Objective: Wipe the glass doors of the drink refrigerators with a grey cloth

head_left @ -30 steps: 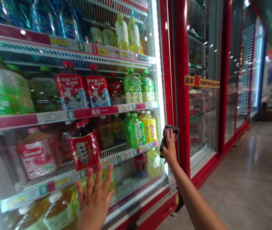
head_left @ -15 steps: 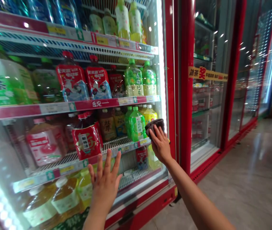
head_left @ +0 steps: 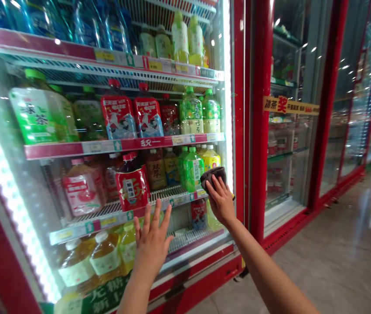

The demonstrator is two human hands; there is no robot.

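Note:
My right hand (head_left: pixel 221 204) presses a dark grey cloth (head_left: pixel 212 174) to the glass near the right edge of a lit drinks cooler (head_left: pixel 239 109). The fingers lie over the cloth. Lower and to the left, my left hand (head_left: pixel 154 239) is held up to the glass, fingers spread and holding nothing; whether its palm touches the pane I cannot tell. Behind the glass, a red-labelled dark bottle (head_left: pixel 133 185) stands above my left hand. A green bottle (head_left: pixel 193 170) stands just left of the cloth.
Several shelves hold bottles, including large green tea bottles (head_left: pixel 41 111) and blue bottles (head_left: pixel 85 26). A red bottom ledge (head_left: pixel 201 281) runs along the cooler. More red-framed glass doors (head_left: pixel 324 104) continue to the right, beside a shiny floor (head_left: pixel 338 244).
My view has turned left, so the cooler sits farther right in the picture and its left frame shows. Both hands keep nearly the same pose, cloth still under the right one.

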